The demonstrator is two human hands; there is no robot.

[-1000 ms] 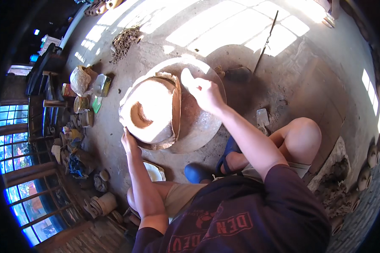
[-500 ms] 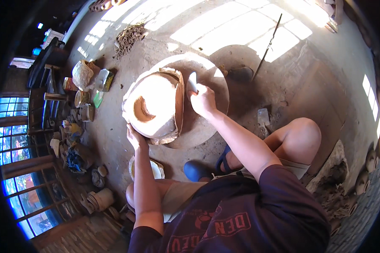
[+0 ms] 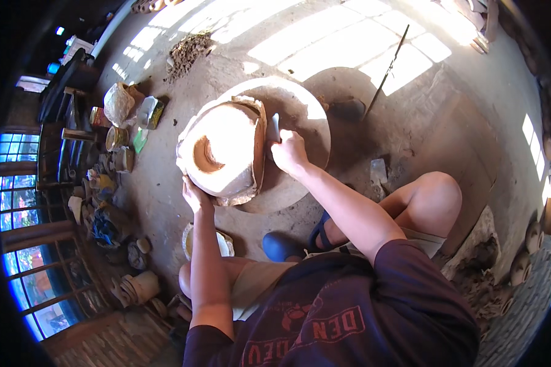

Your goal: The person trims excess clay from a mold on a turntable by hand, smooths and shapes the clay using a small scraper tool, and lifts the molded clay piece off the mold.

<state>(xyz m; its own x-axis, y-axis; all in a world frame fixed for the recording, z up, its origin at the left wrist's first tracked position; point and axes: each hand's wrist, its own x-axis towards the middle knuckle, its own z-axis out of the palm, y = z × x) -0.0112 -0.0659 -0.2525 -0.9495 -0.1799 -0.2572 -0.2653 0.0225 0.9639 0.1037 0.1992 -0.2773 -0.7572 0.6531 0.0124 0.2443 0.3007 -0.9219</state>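
A large rounded clay form [image 3: 223, 131] rests tilted on a round wheel disc [image 3: 297, 192]. Its sunlit face has a round hollow, and a rough, ragged edge runs along its right side. My left hand [image 3: 196, 196] cups the form's lower left side, with part of the fingers hidden beneath it. In my closed right hand [image 3: 291, 153] is a knife-like tool with a pale flat blade [image 3: 275, 126]. The blade points away from me, close beside the form's ragged right edge; whether it touches cannot be made out. The tool's grip is hidden in my fist.
Near my left knee stands a bowl [image 3: 225, 244]. Bags, tins and pots line the left side, including a pale bag [image 3: 118, 104]. A crumbled clay heap [image 3: 190, 56] lies beyond, a thin dark stick [image 3: 387, 70] at far right. A small block [image 3: 379, 170] sits by my right knee.
My right hand has moved slightly nearer to me and toward the form's edge, and the blade has turned to look narrower. My left hand stays on the form.
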